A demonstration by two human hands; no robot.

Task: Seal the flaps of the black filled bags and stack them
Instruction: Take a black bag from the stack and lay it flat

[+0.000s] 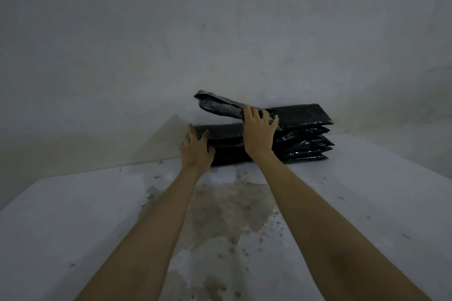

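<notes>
A stack of several black filled bags [305, 144] lies on a pale surface against the wall. The top black bag [220, 106] is tilted, its left end raised above the stack. My right hand [259, 133] grips this top bag near its middle, fingers curled over its edge. My left hand [197, 150] rests on the left end of the stack, fingers spread and fairly straight against the bags.
The pale, stained floor or ledge [232, 215] stretches from the stack towards me. A bare grey wall [220, 32] stands right behind the bags. The scene is dim.
</notes>
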